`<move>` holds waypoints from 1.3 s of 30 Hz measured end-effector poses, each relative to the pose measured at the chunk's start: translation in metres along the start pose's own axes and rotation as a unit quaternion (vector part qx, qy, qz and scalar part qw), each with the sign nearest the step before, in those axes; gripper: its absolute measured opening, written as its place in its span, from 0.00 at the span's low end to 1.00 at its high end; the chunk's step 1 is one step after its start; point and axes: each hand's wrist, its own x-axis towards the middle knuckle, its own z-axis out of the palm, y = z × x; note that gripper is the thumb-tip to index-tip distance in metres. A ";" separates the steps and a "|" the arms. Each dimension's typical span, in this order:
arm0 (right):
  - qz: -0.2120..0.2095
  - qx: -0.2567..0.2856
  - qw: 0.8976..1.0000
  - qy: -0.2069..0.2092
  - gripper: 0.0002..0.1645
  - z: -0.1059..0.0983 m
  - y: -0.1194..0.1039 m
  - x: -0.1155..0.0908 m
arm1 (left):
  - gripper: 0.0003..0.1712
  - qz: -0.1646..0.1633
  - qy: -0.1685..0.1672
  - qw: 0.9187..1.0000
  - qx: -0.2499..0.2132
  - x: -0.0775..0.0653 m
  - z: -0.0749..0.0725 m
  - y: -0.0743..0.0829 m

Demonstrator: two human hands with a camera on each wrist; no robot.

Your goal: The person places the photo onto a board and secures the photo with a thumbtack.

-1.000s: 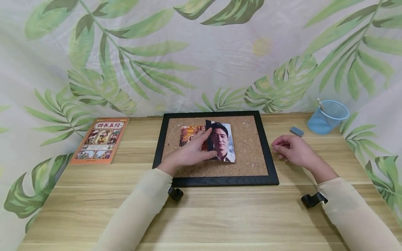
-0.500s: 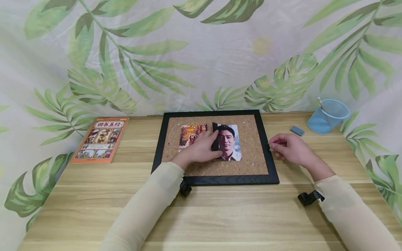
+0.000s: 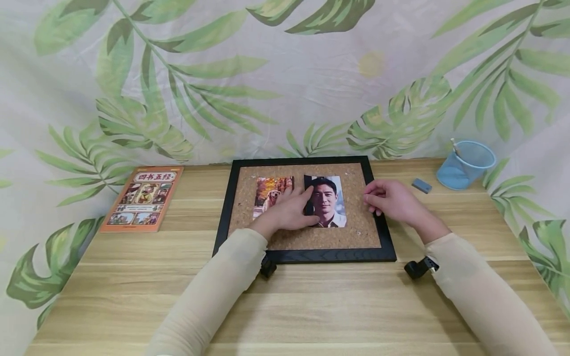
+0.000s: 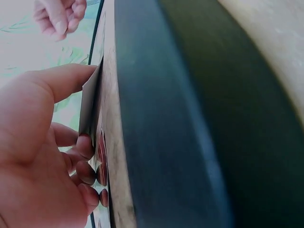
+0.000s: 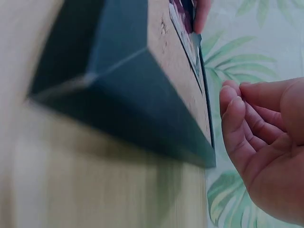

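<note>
My left hand (image 3: 289, 207) holds a portrait photo (image 3: 327, 201) by its left side, thumb and index finger on it. In the left wrist view the held edge of the photo (image 4: 88, 107) curves up from the corkboard (image 3: 285, 240). Under the other left fingers is a dog photo (image 3: 269, 193), partly covered. My right hand (image 3: 389, 201) hovers over the board's right edge, thumb and index fingertips pinched together. Something tiny, perhaps a pushpin, seems to be between them; it is too small to make out in the right wrist view.
An orange comic book (image 3: 141, 200) lies at the left of the wooden table (image 3: 338, 306). Behind the right hand are a blue eraser (image 3: 421, 186) and a blue mesh pen cup (image 3: 465, 165) with a pencil. The board's black frame (image 3: 320, 255) stands slightly raised.
My left hand has moved right with the portrait photo, which now sits straighter and apart from the dog photo. My right hand has come left, from beside the board to over its right edge.
</note>
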 end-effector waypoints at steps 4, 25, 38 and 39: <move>0.000 0.014 1.000 0.001 0.11 0.007 -0.010 0.015 | 0.54 -0.010 0.001 1.000 0.021 -0.003 -0.002 0.007; 0.018 0.085 0.996 -0.006 0.10 0.046 -0.036 0.097 | 0.57 -0.019 0.010 1.000 0.021 0.008 0.005 0.006; 0.072 0.065 0.995 0.007 0.13 0.054 -0.042 0.121 | 0.56 -0.018 0.022 0.998 0.048 0.001 0.001 0.009; 0.075 0.063 0.995 0.003 0.13 0.054 -0.043 0.122 | 0.56 -0.019 0.022 0.998 0.049 0.001 0.001 0.008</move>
